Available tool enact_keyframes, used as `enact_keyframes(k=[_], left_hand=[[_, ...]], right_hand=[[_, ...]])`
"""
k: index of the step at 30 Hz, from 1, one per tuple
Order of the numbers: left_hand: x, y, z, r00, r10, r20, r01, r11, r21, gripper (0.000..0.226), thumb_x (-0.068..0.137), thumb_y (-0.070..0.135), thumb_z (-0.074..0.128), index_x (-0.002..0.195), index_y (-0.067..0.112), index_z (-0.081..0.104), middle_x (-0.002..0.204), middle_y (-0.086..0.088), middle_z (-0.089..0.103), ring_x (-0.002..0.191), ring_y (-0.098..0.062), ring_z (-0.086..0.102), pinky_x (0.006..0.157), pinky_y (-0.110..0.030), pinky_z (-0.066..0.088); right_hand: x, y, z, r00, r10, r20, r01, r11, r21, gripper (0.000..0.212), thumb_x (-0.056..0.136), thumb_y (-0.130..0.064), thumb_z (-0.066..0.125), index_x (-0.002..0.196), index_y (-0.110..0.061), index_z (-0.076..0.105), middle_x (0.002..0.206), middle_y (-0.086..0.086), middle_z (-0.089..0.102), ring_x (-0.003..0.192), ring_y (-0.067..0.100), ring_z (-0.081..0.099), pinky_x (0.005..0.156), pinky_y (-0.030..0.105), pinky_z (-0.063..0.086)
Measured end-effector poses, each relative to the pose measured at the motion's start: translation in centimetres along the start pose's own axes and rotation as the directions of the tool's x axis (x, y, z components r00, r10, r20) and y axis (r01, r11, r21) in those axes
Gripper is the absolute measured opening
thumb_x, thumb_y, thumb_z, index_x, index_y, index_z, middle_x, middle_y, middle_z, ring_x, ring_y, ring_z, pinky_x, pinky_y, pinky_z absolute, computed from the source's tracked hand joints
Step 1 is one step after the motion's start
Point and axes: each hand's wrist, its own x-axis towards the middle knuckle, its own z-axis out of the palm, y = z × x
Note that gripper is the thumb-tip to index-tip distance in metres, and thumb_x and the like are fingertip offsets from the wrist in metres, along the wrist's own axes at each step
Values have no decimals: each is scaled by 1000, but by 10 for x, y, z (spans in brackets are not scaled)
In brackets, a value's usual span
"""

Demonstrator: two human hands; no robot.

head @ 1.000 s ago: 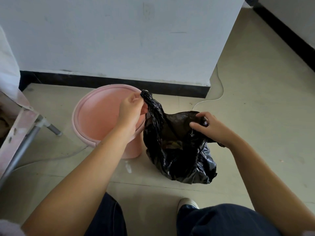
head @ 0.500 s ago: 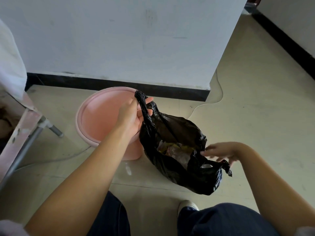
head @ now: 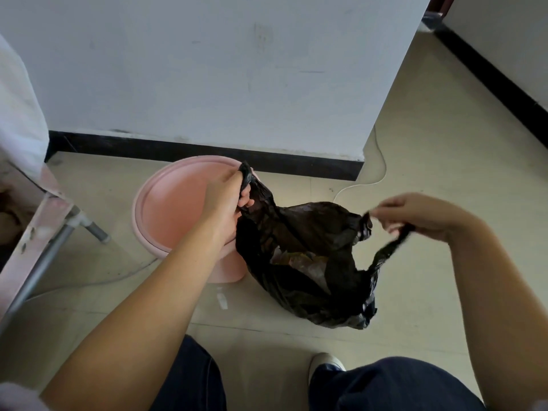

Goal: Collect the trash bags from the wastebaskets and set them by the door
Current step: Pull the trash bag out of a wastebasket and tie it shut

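A black trash bag sits on the floor just right of a pink wastebasket, which stands against the wall with no liner in it. My left hand grips the bag's left handle above the basket's right rim. My right hand pinches the bag's right handle, which is stretched out into a thin strip. The bag's mouth gapes between my hands, and crumpled brownish trash shows inside.
A white wall with a black skirting runs behind the basket and ends at a corner on the right. A white cable trails over the floor there. A metal-legged piece of furniture stands at left. My knees and one shoe are below.
My right hand let go of the bag's rim, dropped to its lower right side, then took the right handle and pulled it up and out. The bag's mouth has spread wider.
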Motion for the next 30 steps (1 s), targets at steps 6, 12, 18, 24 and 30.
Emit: enact_keyframes(k=[6, 12, 18, 24, 30], left_hand=[[-19, 19, 16, 976, 178, 126, -210, 923, 321, 28, 91, 11, 42, 92, 23, 68, 81, -3, 61, 75, -17, 57, 74, -32, 52], [-48, 27, 40, 749, 350, 563, -626, 653, 427, 25, 83, 12, 48, 96, 27, 64, 84, 0, 68, 75, -15, 62, 79, -34, 49], [-54, 6, 61, 562, 460, 688, -823, 391, 411, 20, 80, 15, 49, 93, 15, 63, 91, 1, 63, 89, -16, 55, 84, -32, 46], [-42, -33, 47, 790, 170, 589, -365, 903, 229, 69, 87, 5, 64, 142, 20, 25, 112, 8, 56, 101, 9, 58, 87, -12, 45], [-32, -52, 60, 790, 141, 597, -310, 932, 190, 11, 83, 6, 56, 92, 3, 60, 83, -11, 61, 84, -19, 57, 82, -33, 46]], right_hand=[[-7, -44, 15, 893, -387, -231, 444, 662, 604, 28, 68, -33, 72, 85, -14, 60, 104, 0, 72, 105, 12, 65, 85, 29, 54], [5, -45, 77, 931, -337, 139, 316, 936, 154, 43, 87, -15, 60, 126, -27, 46, 63, -12, 62, 62, 8, 55, 65, 13, 47], [10, -55, 109, 952, -304, 26, 305, 947, -99, 38, 84, 13, 38, 56, -12, 35, 46, -6, 36, 44, 6, 31, 46, 16, 27], [16, -51, 91, 982, -188, 10, 152, 824, 545, 52, 100, -37, 26, 93, -15, 73, 47, -4, 33, 41, 10, 26, 46, 23, 20], [8, -42, 84, 888, -135, 439, 24, 968, 251, 43, 96, -30, 38, 84, -2, 68, 49, -6, 27, 43, 8, 21, 45, 22, 15]])
